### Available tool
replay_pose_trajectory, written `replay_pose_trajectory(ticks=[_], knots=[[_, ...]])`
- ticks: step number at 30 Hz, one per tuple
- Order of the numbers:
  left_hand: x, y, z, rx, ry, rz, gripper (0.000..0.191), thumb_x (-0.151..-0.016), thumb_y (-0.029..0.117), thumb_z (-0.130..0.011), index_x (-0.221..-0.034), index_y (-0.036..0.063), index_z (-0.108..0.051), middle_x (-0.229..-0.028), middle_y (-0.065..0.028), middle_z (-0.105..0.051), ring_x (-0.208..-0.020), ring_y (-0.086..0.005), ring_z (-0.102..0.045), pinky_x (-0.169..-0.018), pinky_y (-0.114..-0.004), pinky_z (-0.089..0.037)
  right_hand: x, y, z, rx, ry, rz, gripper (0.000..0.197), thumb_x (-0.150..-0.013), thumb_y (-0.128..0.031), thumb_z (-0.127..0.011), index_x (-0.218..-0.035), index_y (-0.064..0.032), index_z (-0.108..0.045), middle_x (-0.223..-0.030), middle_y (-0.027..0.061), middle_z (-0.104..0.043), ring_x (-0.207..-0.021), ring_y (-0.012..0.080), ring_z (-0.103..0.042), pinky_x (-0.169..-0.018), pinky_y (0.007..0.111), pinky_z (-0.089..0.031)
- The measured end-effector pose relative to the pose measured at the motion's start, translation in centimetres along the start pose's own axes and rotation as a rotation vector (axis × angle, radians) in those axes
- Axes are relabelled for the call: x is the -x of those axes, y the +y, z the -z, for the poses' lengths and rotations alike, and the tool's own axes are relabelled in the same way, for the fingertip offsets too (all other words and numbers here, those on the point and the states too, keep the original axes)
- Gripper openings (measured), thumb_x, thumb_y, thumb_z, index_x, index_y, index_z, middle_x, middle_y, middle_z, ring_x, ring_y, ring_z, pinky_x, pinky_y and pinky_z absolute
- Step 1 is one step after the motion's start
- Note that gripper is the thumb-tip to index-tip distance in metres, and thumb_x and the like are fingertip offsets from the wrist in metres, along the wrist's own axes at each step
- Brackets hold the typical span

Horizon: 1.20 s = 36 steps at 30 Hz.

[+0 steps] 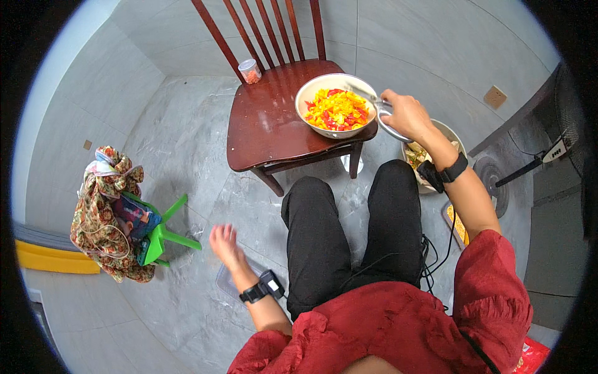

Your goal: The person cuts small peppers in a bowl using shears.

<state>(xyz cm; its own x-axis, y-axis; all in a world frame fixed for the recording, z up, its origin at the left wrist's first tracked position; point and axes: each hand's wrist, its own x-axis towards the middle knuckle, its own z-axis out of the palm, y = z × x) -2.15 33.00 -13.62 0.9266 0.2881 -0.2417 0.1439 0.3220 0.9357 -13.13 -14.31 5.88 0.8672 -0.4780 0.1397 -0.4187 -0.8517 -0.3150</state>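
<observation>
My right hand (409,114) grips metal kitchen scissors (384,112) by their grey handles. The slightly blurred blades reach over the right rim of a cream bowl (336,134). Inside the bowl lie chopped red and yellow pieces (336,110) that look like peppers. The bowl rests at the front right of a dark red wooden chair's seat (266,126). My left hand (226,245) is raised left of my knees, empty, its blurred fingers slightly apart. Below that forearm, a translucent plastic tray or lid (226,280) lies on the floor.
A small lidded jar (250,75) of orange bits stands at the seat's back left. Right of my knees are a pale tub (424,189) with pale pieces, a tray of yellow bits (458,224), black cables (427,269) and a fan (556,152). Floral cloth (100,224) covers a green stool (159,238).
</observation>
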Motion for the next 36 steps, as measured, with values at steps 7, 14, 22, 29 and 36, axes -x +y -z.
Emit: replay_pose_trajectory(ticks=[7,14,22,29,36], knots=[[7.4,2.6,-20.5,-0.116,-0.668,0.198,0.05,-0.09,0.026,-0.06,-0.129,0.0027,-0.038,-0.114,-0.014,-0.053,-0.091,-0.0302,-0.064,-0.072,-0.036,-0.052,-0.4,0.9,-0.4,-0.035,-0.027,0.023,0.043,-0.072,-0.024,-0.066,-0.111,-0.0062,-0.058,-0.091,0.0231,-0.065,-0.089,0.039,-0.062,-0.078,0.045,-0.049],[10.2,0.1,-29.4,-0.106,-0.7,0.39,0.072,-0.089,0.031,-0.06,-0.139,0.0046,-0.016,-0.131,-0.0247,-0.039,-0.086,-0.0384,-0.064,-0.067,-0.042,-0.057,-1.0,1.9,-1.0,-0.206,-0.022,-0.045,0.045,-0.071,-0.026,-0.069,-0.109,-0.005,-0.06,-0.089,0.0227,-0.065,-0.086,0.0384,-0.063,-0.076,0.045,-0.049],[9.4,-1.3,-31.9,-0.075,-0.775,0.387,0.048,-0.089,0.007,-0.043,-0.132,0.0061,-0.022,-0.123,-0.0217,-0.049,-0.089,-0.0388,-0.064,-0.067,-0.048,-0.059,-1.9,3.7,-2.7,-0.396,-0.014,-0.161,0.054,-0.069,-0.034,-0.078,-0.11,-0.0062,-0.058,-0.086,0.0167,-0.066,-0.079,0.0261,-0.065,-0.072,0.036,-0.049],[10.4,0.0,-31.7,-0.023,-0.782,0.327,0.065,-0.076,-0.007,-0.038,-0.136,0.008,-0.02,-0.124,-0.0194,-0.049,-0.1,-0.0332,-0.062,-0.064,-0.043,-0.061,-1.1,4.3,1.4,-0.303,0.0,-0.012,0.047,-0.068,-0.027,-0.073,-0.108,-0.005,-0.06,-0.077,0.0191,-0.065,-0.073,0.0336,-0.064,-0.068,0.04,-0.049],[8.6,-0.4,-31.4,-0.144,-0.804,0.289,0.063,-0.078,-0.005,-0.045,-0.135,0.0061,-0.022,-0.119,-0.0178,-0.053,-0.087,-0.0274,-0.066,-0.06,-0.035,-0.06,-6.0,5.5,2.7,0.034,-0.284,0.45,0.042,-0.066,-0.015,-0.069,-0.106,-0.0053,-0.06,-0.077,0.0192,-0.064,-0.074,0.0351,-0.063,-0.068,0.043,-0.049]])
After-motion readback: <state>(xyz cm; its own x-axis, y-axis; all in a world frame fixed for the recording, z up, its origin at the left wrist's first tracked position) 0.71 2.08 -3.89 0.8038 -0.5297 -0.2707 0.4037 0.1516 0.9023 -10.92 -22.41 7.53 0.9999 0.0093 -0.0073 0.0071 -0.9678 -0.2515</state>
